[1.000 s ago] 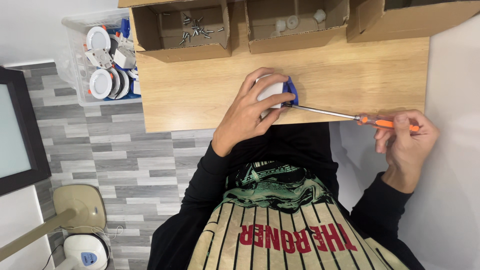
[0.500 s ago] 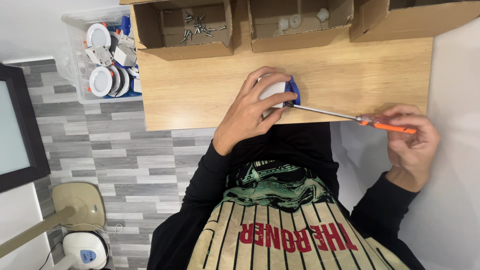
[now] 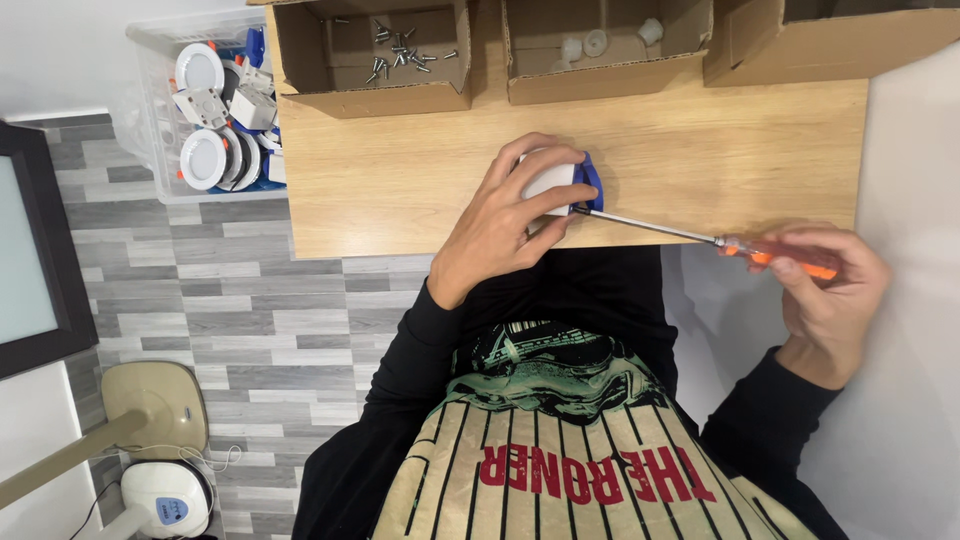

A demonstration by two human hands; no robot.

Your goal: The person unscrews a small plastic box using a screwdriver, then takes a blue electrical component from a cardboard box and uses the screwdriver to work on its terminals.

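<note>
A pale wooden tabletop (image 3: 400, 190) with a smooth, fine-grained finish is seen from above, its near edge straight and square-cut.

A small white plastic fitting (image 3: 553, 180), rounded, with a blue clip at its 3 o'clock side, is pinned to the wood near the table's front edge, roughly central. It is covered by the left hand (image 3: 505, 215): fingers are curled over the top, the thumb is pressed along the side at 5 o'clock, so the piece is clamped rather than loosely touched.

One screwdriver (image 3: 700, 236) is noted: thin bright metal shaft, translucent orange handle. The tip is set against the fitting's blue side; the shaft runs out toward 4 o'clock, past the table's edge. The handle is enclosed by the right hand (image 3: 825, 285), fingers wrapped tightly around it, thumb on top.

Three open cardboard boxes are lined along the far edge, at 12 o'clock from the fitting. In the left box (image 3: 370, 60) a scatter of small metal screws is seen, too small to be counted. In the middle box (image 3: 600, 50) three small white round parts are made out. The contents of the right box (image 3: 830, 40) are hidden.

At 10 o'clock, off the table, one clear plastic bin (image 3: 160, 120) is filled with round white lamp housings and blue parts. The floor is laid in grey plank tiles.
</note>
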